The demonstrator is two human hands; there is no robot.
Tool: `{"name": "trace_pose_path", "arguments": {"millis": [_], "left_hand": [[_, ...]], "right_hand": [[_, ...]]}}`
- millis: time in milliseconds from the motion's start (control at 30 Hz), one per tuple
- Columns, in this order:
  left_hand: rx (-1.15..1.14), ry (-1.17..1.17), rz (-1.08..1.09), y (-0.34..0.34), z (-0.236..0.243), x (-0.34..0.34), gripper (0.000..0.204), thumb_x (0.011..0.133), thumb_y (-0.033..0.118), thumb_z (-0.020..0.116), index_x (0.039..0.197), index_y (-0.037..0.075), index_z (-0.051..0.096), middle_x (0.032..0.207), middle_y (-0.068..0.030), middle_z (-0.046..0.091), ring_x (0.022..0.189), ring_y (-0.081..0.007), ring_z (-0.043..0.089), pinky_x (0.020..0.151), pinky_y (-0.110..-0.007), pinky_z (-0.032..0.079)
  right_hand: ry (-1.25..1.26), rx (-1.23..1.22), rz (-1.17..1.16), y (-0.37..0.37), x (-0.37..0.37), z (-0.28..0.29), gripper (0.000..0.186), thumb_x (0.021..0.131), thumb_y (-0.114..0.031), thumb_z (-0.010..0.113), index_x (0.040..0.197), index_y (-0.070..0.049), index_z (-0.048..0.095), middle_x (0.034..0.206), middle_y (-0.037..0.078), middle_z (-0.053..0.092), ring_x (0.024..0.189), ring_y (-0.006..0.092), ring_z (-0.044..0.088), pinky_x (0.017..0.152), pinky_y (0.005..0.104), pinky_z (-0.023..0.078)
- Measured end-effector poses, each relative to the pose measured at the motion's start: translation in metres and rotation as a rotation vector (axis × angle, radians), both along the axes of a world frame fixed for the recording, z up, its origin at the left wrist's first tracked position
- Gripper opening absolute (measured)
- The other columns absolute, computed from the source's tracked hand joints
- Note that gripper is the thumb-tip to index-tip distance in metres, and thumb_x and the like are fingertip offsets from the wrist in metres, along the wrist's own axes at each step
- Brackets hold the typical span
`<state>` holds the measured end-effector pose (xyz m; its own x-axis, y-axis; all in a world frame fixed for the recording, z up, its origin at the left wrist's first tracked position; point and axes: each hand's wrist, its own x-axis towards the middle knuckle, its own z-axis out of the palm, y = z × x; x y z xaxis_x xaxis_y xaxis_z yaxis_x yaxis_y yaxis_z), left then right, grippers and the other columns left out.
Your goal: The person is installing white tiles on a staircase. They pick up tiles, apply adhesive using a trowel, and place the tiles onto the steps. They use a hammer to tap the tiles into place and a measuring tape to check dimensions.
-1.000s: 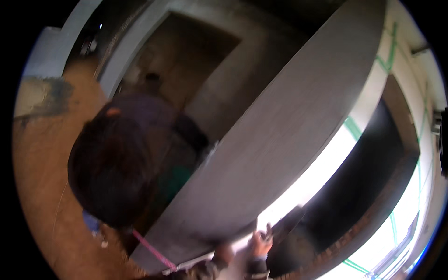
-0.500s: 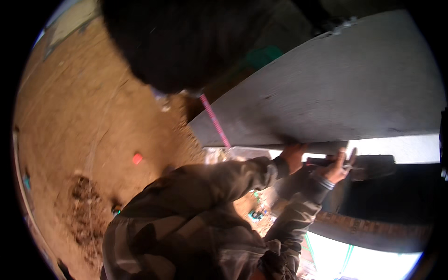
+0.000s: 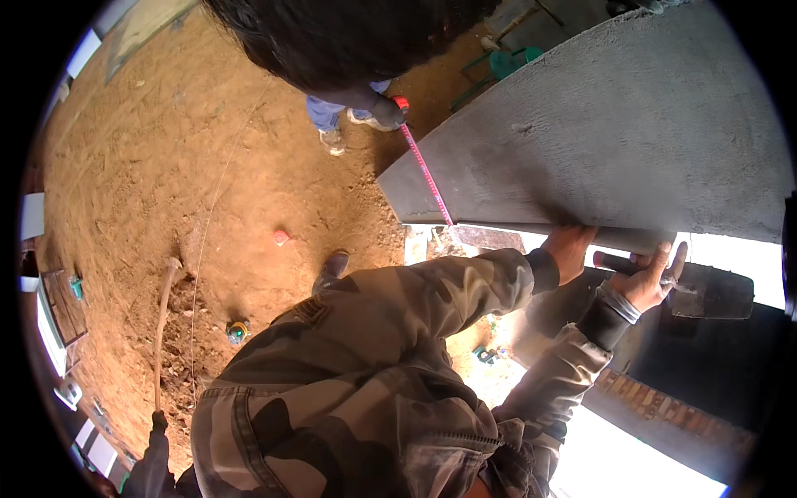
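Note:
A grey plastered wall face (image 3: 614,141) spreads across the right side, ending in a straight edge. At that edge my left hand (image 3: 569,252) is closed, its fingers curled against the border; what they grip, if anything, is hidden. Just right of it, my right hand (image 3: 641,287) holds a trowel (image 3: 712,292), its dark blade pointing right and thumb and a finger raised towards the edge. A narrow grey strip (image 3: 635,240) runs along the edge above both hands. A pink measuring tape (image 3: 427,172) stretches from a red case (image 3: 400,103) in another person's hand to the wall edge.
A dark-haired person (image 3: 349,41) leans in at the top. Lower left, another person's sleeve (image 3: 154,461) reaches to a long wooden handle (image 3: 163,332) over loose dirt. A red object (image 3: 281,237) lies on brown ground. Brickwork (image 3: 656,400) shows below my right hand.
The view has shifted, bringing the tape case, the other person's shoes and the wooden handle into sight. My hands keep their places at the wall edge, the trowel still in the right one.

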<state>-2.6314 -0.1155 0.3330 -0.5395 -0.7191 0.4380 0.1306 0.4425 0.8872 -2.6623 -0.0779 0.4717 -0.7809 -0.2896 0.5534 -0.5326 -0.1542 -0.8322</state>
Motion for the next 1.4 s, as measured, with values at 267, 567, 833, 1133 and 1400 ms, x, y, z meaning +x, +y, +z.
{"name": "trace_pose_path", "arguments": {"millis": [267,567,833,1133,1400], "left_hand": [[-0.054,-0.002,0.063,0.003,-0.001,-0.001,0.040,0.080,0.005,0.059,0.119,-0.003,0.054,0.094,-0.0204,0.064,0.086,-0.0379,0.063,0.079,-0.047,0.048],[0.025,-0.014,0.028,0.003,0.000,-0.002,0.036,0.081,0.005,0.058,0.117,-0.001,0.055,0.091,-0.0199,0.064,0.086,-0.0373,0.064,0.079,-0.047,0.048],[0.000,-0.024,0.040,0.003,0.003,0.002,0.034,0.082,0.007,0.058,0.115,-0.002,0.055,0.089,-0.0215,0.065,0.085,-0.0391,0.063,0.078,-0.048,0.048],[0.005,-0.035,-0.027,-0.001,0.006,0.005,0.034,0.083,0.007,0.058,0.115,-0.003,0.054,0.092,-0.0224,0.064,0.087,-0.0391,0.064,0.078,-0.047,0.048],[0.017,0.027,-0.001,0.003,0.003,-0.001,0.031,0.082,0.003,0.059,0.113,-0.002,0.056,0.089,-0.0219,0.064,0.083,-0.0402,0.063,0.076,-0.048,0.049]], "right_hand": [[-0.027,-0.069,-0.016,-0.004,0.002,0.000,0.058,0.086,-0.022,0.077,0.131,0.004,0.054,0.065,-0.001,0.051,0.057,0.0066,0.044,0.055,0.0226,0.037],[0.003,-0.061,-0.022,-0.006,0.003,-0.001,0.049,0.087,-0.025,0.077,0.124,0.003,0.059,0.064,-0.003,0.049,0.057,0.0064,0.044,0.054,0.0222,0.037],[-0.015,-0.076,-0.056,-0.010,0.007,0.001,0.044,0.087,-0.025,0.077,0.119,0.000,0.062,0.064,-0.003,0.049,0.056,0.0059,0.043,0.054,0.0221,0.037],[-0.039,-0.081,0.006,-0.004,0.000,0.002,0.044,0.086,-0.025,0.077,0.120,-0.001,0.061,0.069,-0.003,0.054,0.056,0.0047,0.044,0.052,0.0202,0.039],[-0.022,-0.074,0.003,-0.004,0.001,0.003,0.050,0.085,-0.023,0.078,0.125,0.001,0.059,0.070,-0.001,0.054,0.058,0.0072,0.047,0.055,0.0232,0.041]]}}
